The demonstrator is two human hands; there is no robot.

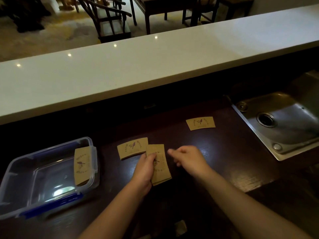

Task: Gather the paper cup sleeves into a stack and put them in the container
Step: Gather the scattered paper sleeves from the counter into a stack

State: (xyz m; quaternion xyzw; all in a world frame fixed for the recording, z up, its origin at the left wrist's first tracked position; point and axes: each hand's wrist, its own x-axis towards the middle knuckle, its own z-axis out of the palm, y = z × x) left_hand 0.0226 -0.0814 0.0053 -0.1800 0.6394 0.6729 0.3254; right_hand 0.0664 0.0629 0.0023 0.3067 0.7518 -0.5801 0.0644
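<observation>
Left hand [145, 171] pinches a sleeve stack [159, 165]; right hand [188, 158] blurred, fingers unclear. Loose grip could fan the stack.

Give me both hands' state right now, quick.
Left hand: closed on a stack of sleeves.
Right hand: holding nothing, fingers loosely curled, blurred.
</observation>
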